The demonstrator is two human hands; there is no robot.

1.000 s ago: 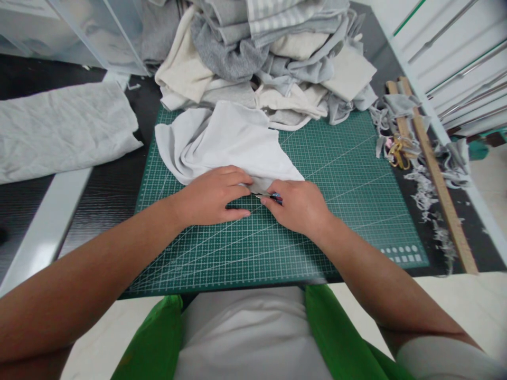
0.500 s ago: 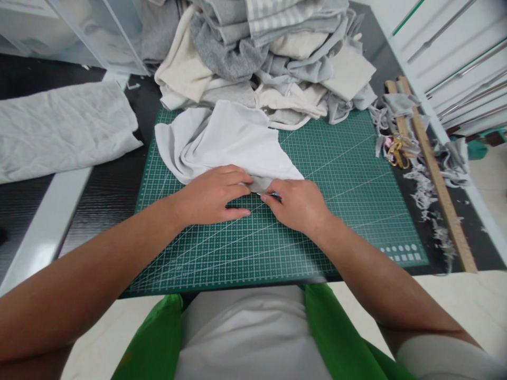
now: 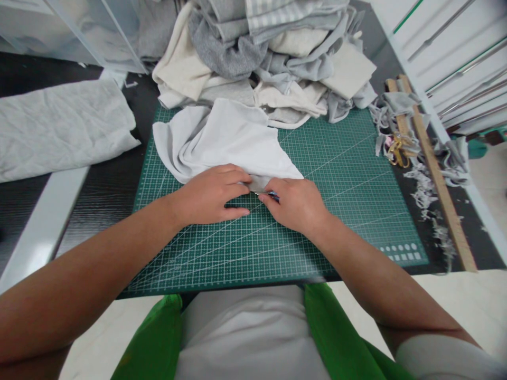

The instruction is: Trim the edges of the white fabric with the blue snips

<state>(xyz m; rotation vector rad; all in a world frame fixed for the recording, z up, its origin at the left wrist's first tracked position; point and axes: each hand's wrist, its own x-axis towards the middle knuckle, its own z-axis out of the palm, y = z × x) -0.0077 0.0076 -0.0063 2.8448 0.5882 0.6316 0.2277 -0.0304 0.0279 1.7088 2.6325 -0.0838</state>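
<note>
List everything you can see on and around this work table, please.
cutting mat: one, green with a white grid, middle of the table.
white cloth: one, crumpled, on the mat's far left part, its near edge under both hands.
pile of cloths: one heap, grey, cream and white, behind the mat.
flat cloth: one, pale grey, wrinkled, on the left.
wooden rulers: two, tan, along the right side.
cloth scraps: many, grey, scattered beside the rulers.
clear box: one, see-through, far left corner.
small tool: one, blue and metal, mostly hidden in the right hand's grip.
left hand: one, pressing on the white cloth's edge.
right hand: one, closed on the small tool at the cloth's edge.
</note>
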